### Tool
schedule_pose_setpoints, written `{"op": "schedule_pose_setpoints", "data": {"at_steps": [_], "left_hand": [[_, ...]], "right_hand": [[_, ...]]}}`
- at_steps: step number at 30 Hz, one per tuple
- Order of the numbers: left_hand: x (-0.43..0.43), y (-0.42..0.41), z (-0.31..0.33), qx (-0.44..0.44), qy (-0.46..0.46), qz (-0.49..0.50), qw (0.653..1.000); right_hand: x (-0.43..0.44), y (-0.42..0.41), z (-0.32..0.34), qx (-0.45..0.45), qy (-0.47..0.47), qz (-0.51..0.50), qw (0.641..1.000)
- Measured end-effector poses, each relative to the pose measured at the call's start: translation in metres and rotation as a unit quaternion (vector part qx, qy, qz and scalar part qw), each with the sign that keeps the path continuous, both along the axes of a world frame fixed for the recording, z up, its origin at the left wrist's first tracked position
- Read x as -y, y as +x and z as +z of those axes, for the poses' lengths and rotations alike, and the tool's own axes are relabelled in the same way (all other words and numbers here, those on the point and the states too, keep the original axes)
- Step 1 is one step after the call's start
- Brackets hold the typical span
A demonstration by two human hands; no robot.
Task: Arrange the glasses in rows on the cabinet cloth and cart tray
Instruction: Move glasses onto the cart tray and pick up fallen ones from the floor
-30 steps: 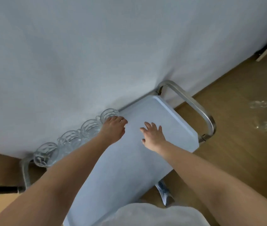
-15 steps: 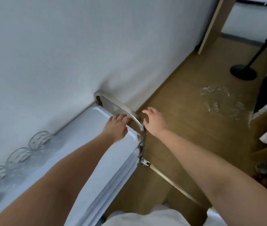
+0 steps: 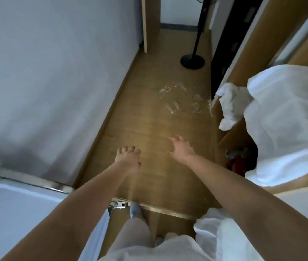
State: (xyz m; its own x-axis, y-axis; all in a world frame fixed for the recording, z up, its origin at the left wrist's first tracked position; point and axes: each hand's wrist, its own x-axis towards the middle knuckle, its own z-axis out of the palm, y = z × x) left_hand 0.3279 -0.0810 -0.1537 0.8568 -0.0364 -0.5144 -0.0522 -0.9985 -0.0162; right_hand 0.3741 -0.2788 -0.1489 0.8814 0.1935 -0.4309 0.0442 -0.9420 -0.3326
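left grip (image 3: 129, 160), right grip (image 3: 182, 148) empty over wood floor (image 3: 145, 127); glasses (image 3: 177, 103) scattered ahead; cart tray (image 3: 17, 213) lower left.

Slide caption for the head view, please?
Left hand and right hand, both empty, extended over the floor; glasses ahead, cart tray lower left.

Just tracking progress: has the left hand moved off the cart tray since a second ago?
Yes. The left hand has gone forward off the cart tray, past its metal handle, and is now over the wooden floor, nearer the glasses there.

Narrow domestic room, wood-plank floor (image 3: 149, 132), white wall (image 3: 55, 72), fan base (image 3: 192, 61), heaped white linen (image 3: 285, 119), cart tray (image 3: 17, 213)
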Motion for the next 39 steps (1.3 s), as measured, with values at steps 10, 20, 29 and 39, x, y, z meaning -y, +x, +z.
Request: {"op": "schedule_pose_setpoints", "data": {"at_steps": [10,20,29,39], "left_hand": [[0.047,0.216,-0.017,-0.004,-0.007,-0.114,0.993],[0.006,0.513,0.029,0.050,0.051,-0.190,0.979],[0.048,0.663,-0.021,-0.027,0.035,-0.193,0.980],[0.090,0.843,-0.013,-0.022,-0.005,-0.118,0.993]], "right_hand": [[0.055,0.161,-0.011,-0.002,-0.066,-0.022,0.998],[0.017,0.411,0.017,0.053,0.039,-0.129,0.989],[0.067,0.581,-0.006,0.012,-0.079,-0.038,0.996],[0.129,0.795,0.002,0.015,-0.081,0.024,0.996]]}}
